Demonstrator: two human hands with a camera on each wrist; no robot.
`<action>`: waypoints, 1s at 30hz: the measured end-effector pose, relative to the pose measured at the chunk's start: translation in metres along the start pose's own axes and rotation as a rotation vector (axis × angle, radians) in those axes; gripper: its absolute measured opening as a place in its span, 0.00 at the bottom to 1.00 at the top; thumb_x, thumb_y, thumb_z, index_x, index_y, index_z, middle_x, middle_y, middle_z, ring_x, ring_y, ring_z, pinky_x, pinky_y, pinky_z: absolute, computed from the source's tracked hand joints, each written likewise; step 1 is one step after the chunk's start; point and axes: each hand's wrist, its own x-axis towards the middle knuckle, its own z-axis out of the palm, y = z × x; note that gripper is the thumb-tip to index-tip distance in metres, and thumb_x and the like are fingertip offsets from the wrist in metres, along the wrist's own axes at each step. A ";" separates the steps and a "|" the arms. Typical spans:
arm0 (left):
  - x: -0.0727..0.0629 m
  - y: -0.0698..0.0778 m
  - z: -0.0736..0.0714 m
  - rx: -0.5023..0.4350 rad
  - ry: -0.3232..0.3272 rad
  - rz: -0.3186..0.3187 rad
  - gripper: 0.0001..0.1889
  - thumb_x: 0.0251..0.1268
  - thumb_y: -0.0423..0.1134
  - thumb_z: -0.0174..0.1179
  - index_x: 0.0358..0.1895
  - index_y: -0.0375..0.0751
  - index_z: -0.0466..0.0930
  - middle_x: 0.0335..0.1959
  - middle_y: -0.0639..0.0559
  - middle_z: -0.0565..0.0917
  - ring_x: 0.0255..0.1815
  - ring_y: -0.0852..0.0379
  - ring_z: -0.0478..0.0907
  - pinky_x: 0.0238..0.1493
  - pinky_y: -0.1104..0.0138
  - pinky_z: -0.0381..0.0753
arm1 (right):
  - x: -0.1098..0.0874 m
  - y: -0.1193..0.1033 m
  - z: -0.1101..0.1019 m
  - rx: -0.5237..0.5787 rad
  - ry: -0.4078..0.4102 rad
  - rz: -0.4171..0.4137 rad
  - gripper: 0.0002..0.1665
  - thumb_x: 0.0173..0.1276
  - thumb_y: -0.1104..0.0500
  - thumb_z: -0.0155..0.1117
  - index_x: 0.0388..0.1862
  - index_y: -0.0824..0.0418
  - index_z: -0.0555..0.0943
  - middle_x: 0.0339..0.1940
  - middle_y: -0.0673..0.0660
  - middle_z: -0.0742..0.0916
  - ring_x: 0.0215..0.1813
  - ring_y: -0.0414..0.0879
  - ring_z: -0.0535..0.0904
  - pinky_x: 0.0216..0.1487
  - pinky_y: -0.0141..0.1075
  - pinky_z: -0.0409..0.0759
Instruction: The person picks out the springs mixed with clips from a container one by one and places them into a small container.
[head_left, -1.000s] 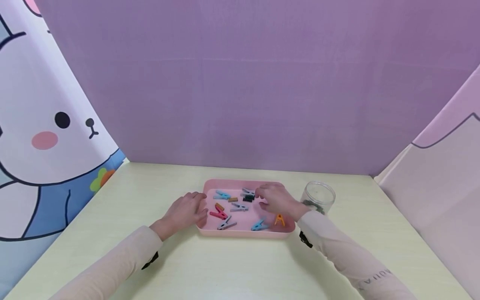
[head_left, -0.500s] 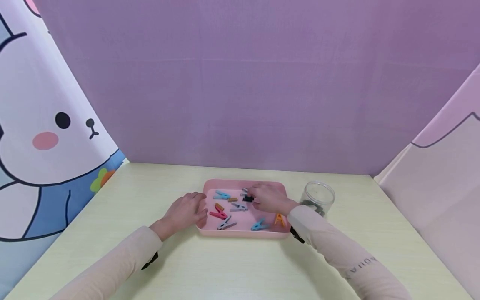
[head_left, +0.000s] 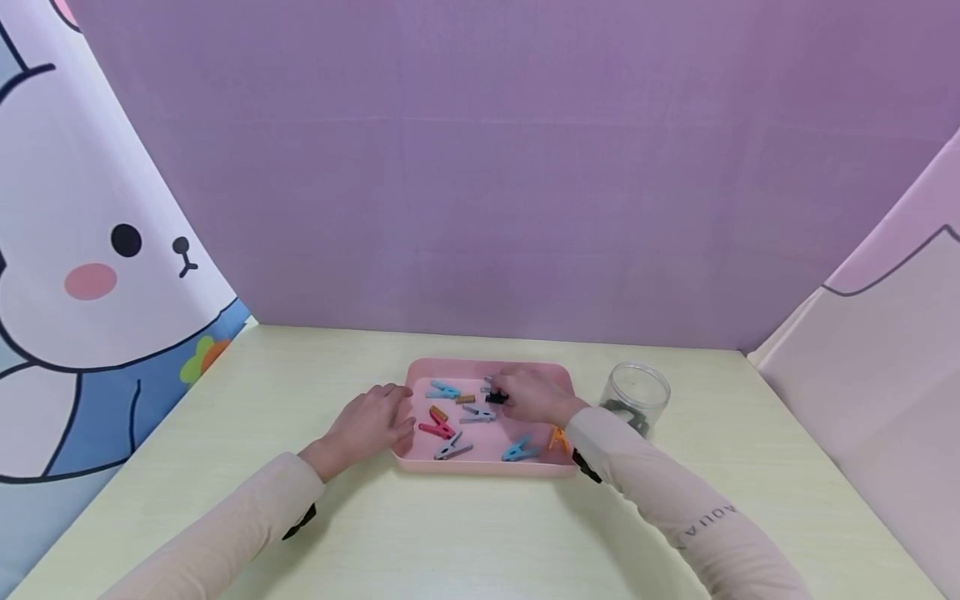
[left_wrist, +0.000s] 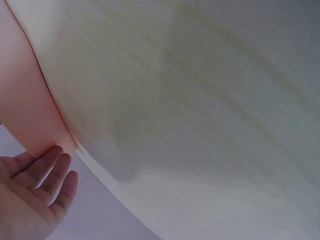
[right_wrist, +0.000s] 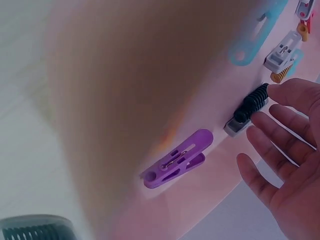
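A shallow pink tray holds several plastic clothespins and small coil springs. My left hand rests at the tray's left rim, fingers relaxed; in the left wrist view its fingertips touch the pink outer wall. My right hand reaches into the tray's back right. In the right wrist view two black springs lie over a grey clothespin, and the right thumb and fingertips are right at them, fingers loosely bent and spread. A purple clothespin lies nearby, hidden under the hand in the head view.
A clear jar with dark springs in it stands right of the tray. Elsewhere in the tray lie a red clothespin, blue clothespins, an orange clothespin and copper springs. A purple backdrop rises behind the table.
My right hand has moved left across the tray to the black springs, covering more of the grey clothespin behind them. The left hand and the tray have stayed put.
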 end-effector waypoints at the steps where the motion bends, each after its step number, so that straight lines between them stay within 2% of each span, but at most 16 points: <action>1: 0.000 0.000 0.000 0.002 -0.001 0.000 0.26 0.55 0.50 0.60 0.54 0.37 0.72 0.51 0.44 0.78 0.51 0.47 0.75 0.50 0.55 0.77 | 0.000 0.000 0.001 -0.004 0.001 -0.003 0.05 0.58 0.60 0.63 0.34 0.56 0.79 0.31 0.50 0.81 0.29 0.39 0.71 0.33 0.29 0.73; 10: 0.000 0.001 -0.002 0.009 -0.008 -0.006 0.27 0.55 0.50 0.59 0.55 0.37 0.71 0.53 0.43 0.77 0.53 0.46 0.74 0.51 0.54 0.77 | 0.002 0.000 0.002 0.008 0.015 -0.032 0.04 0.58 0.61 0.63 0.33 0.57 0.79 0.28 0.49 0.81 0.26 0.38 0.69 0.30 0.29 0.70; 15: -0.001 0.001 -0.002 0.012 -0.012 -0.010 0.27 0.55 0.50 0.59 0.55 0.37 0.71 0.53 0.43 0.77 0.52 0.46 0.74 0.51 0.55 0.77 | 0.002 -0.001 0.005 -0.016 0.005 -0.006 0.07 0.57 0.59 0.65 0.35 0.57 0.78 0.25 0.45 0.76 0.25 0.38 0.68 0.28 0.27 0.67; 20: 0.000 0.001 -0.002 0.007 -0.002 -0.003 0.26 0.55 0.50 0.60 0.54 0.37 0.72 0.53 0.43 0.77 0.53 0.46 0.75 0.51 0.55 0.77 | 0.002 -0.002 0.007 -0.037 0.040 0.014 0.06 0.57 0.58 0.64 0.33 0.57 0.77 0.22 0.46 0.75 0.24 0.38 0.68 0.28 0.27 0.66; 30: 0.000 0.000 -0.002 0.008 -0.001 -0.003 0.26 0.56 0.50 0.59 0.55 0.37 0.72 0.52 0.43 0.78 0.52 0.46 0.75 0.51 0.55 0.77 | 0.004 -0.005 0.012 -0.092 0.070 0.030 0.10 0.58 0.56 0.65 0.38 0.56 0.77 0.30 0.49 0.81 0.29 0.38 0.72 0.35 0.30 0.73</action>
